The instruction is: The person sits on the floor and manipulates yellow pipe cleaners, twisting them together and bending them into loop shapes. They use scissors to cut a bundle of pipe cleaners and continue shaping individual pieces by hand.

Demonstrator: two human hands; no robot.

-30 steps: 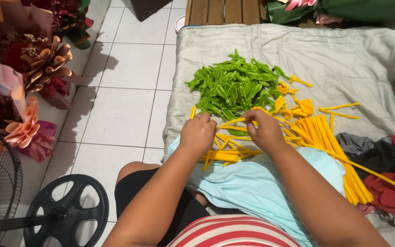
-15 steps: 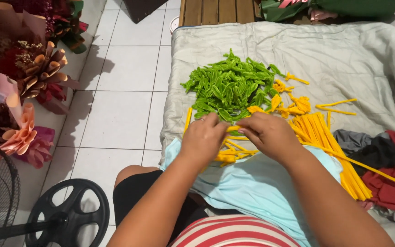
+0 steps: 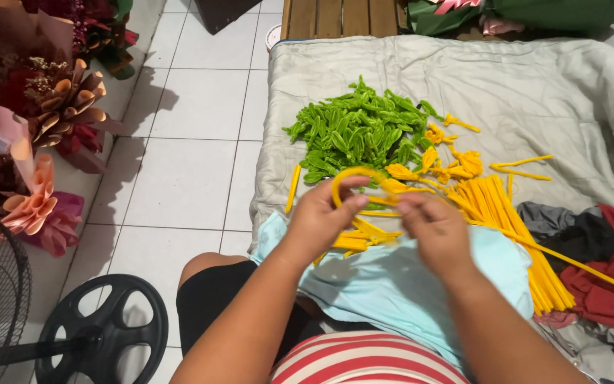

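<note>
My left hand (image 3: 323, 217) and my right hand (image 3: 433, 227) both pinch one yellow fuzzy stem (image 3: 355, 175), bent into an arch between them, above a light blue cloth (image 3: 385, 284) on my lap. Just under my hands lies a small heap of folded yellow pieces (image 3: 355, 238). A pile of green leaf shapes (image 3: 353, 131) sits on the grey blanket (image 3: 534, 92) beyond my hands. Straight yellow stems (image 3: 506, 213) lie in a bundle to the right, with several yellow petal shapes (image 3: 456, 163) beside the green pile.
Wrapped paper-flower bouquets (image 3: 44, 128) line the left side over the white tiled floor (image 3: 186, 163). A black fan base (image 3: 101, 331) and grille stand at lower left. Red and dark clothes (image 3: 605, 256) lie at right. A wooden slatted piece (image 3: 342, 18) is at the top.
My hands have lifted off the heap of yellow pieces, bringing up one yellow stem and bending it into a curve between them.
</note>
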